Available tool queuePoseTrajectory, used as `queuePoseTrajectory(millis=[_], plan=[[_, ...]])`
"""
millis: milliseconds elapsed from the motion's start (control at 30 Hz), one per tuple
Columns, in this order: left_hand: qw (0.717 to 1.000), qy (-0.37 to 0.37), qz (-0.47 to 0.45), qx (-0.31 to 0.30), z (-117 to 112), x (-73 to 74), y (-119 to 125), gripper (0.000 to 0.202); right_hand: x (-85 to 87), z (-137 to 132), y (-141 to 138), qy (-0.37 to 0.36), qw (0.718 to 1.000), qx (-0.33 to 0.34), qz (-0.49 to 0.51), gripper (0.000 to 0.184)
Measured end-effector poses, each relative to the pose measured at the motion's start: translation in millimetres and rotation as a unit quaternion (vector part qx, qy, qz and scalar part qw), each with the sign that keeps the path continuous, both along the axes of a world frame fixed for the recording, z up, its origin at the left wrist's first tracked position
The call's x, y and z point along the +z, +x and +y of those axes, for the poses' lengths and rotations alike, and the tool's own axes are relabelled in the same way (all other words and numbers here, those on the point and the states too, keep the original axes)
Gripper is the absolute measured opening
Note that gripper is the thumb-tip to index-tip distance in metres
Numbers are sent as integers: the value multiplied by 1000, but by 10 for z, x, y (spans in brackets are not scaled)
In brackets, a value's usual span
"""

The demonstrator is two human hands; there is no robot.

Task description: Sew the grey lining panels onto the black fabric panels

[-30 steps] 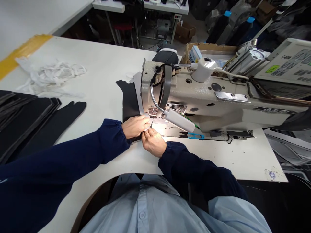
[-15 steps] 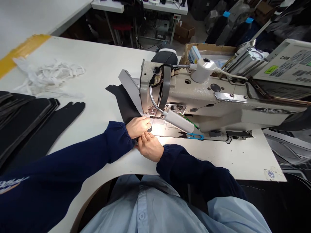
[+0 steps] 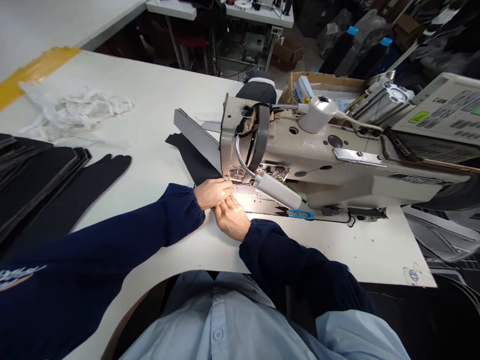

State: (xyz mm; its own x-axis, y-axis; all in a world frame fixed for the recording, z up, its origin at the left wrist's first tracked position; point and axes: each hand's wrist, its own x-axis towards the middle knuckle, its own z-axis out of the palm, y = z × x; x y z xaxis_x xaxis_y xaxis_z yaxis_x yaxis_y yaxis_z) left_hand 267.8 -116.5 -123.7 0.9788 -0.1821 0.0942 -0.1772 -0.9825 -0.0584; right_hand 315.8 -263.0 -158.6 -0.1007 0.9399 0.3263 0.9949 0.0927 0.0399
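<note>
Just below the needle area of a sewing machine (image 3: 255, 135), both hands are close together on a dark fabric piece (image 3: 195, 159). My left hand (image 3: 213, 193) is closed on the fabric, its fingertips by the presser foot. Touching it from the front, my right hand (image 3: 232, 218) has its fingers curled and pinched at the fabric's near edge; part of the fabric lies hidden under both hands. A grey panel (image 3: 197, 137) slants across the dark fabric at the left of the machine head. The machine's lamp (image 3: 279, 191) lights the spot.
Stacked dark fabric pieces (image 3: 33, 187) lie at the left, with a heap of white strips (image 3: 84, 110) behind. A blue clip-shaped item (image 3: 301, 214) rests on the machine bed. Behind the machine stands a cardboard box (image 3: 330, 80); a control panel (image 3: 442, 107) is at right.
The grey panel has swung out to the left and the dark fabric has shifted toward the machine. My right hand has moved slightly up, nearer the left. The whole view has shifted a little.
</note>
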Motion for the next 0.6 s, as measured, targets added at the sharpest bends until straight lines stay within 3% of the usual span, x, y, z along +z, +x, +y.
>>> queuePoseTrajectory(millis=[200, 400, 600], plan=[[997, -15, -21, -73, 75, 1, -46, 20, -3, 49, 74, -37, 999, -3, 32, 38], [996, -56, -35, -60, 233, -36, 16, 22, 10, 81, 98, -51, 995, -23, 79, 41], [995, -71, -30, -56, 212, -62, 11, 22, 22, 68, 91, -42, 996, -23, 76, 44]])
